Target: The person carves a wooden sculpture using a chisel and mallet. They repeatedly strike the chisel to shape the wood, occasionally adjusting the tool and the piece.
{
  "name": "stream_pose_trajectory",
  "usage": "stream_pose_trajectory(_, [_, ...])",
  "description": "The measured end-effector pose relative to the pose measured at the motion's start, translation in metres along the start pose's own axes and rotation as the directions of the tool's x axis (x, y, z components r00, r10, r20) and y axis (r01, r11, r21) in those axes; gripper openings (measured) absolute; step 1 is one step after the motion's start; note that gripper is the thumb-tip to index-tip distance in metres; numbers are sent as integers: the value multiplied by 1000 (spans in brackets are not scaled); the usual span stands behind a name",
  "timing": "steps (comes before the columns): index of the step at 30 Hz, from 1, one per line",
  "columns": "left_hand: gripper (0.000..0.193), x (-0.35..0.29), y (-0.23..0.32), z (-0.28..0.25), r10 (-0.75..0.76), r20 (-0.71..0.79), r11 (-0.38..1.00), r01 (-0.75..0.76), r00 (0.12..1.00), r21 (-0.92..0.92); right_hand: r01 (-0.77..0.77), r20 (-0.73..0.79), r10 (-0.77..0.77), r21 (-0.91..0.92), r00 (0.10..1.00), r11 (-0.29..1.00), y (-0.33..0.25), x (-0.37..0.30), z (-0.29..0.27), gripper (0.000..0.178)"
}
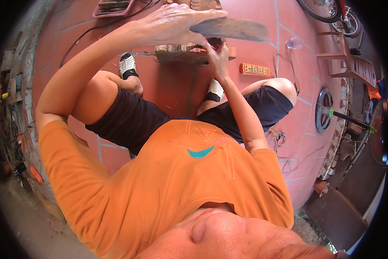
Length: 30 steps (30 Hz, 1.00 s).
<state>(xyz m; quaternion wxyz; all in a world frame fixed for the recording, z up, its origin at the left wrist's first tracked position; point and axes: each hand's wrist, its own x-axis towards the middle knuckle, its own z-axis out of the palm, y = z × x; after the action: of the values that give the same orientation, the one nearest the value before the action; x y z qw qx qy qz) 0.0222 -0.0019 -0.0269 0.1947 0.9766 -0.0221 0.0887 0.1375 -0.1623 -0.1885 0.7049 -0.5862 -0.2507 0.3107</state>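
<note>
My left hand (172, 25) reaches across the upper middle, its fingers closed on a flat grey-brown piece (235, 29) with a rounded end that points right. The piece is smeared by motion, and I cannot tell if it is wood or metal. Just below it, my right hand (218, 60) has its fingers bent together near a small dark thing, mostly hidden. Both hands are over a thick wooden block (172, 55) on the floor between my feet. Behind the block lies carved brown wood (198, 4), cut off by the upper edge.
A pink basket (112, 8) of tools stands at the upper left. An orange power strip (255, 69) and a clear cup (294, 43) are right of the block. Farther right are a plastic chair (351, 60), wheels and a round-based stand (324, 110). Cables cross the red tiles.
</note>
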Motion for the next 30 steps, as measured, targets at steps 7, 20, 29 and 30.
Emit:
stream_pose_trajectory(7, [68, -2, -8, 11, -72, 143, 996, 65, 987, 59, 20, -65, -23, -49, 998, 999, 13, 3, 0, 21])
stream_pose_trajectory(20, [76, -3, -14, -32, -150, 269, 985, 167, 951, -40, -39, -92, 49, 107, 995, 994, 10, 13, -8, 17])
stream_pose_trajectory(29, [78, 1, -4, -24, 54, 4, 992, -53, 999, -111, 322, -40, -375, -433, 926, 842, 20, 8, 6, 28])
stream_pose_trajectory(30, [75, 0, -11, -13, 42, -31, 997, -44, 999, -67, 314, -35, -370, -461, 928, 830, 19, 10, 7, 28])
